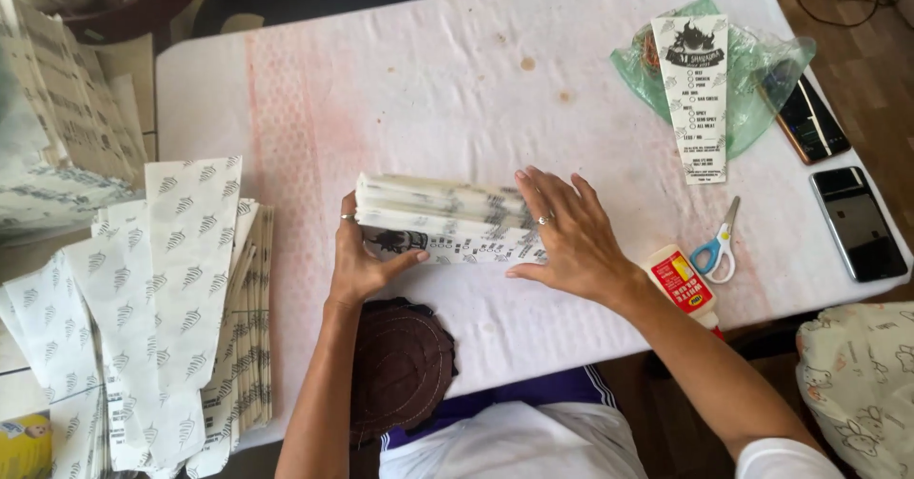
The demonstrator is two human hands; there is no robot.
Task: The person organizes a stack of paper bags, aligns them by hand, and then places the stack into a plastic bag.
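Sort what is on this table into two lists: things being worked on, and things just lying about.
In hand:
left hand and right hand gripping the stack of printed paper sleeves
pile of patterned sleeves

Lying about:
scissors
glue bottle
two phones
green plastic bag
brown round pad

Both hands, left hand (pixel 367 255) and right hand (pixel 566 236), clasp a stack of paper sleeves (pixel 443 217) between them (glue bottle (pixel 684 287) just beyond the right wrist).
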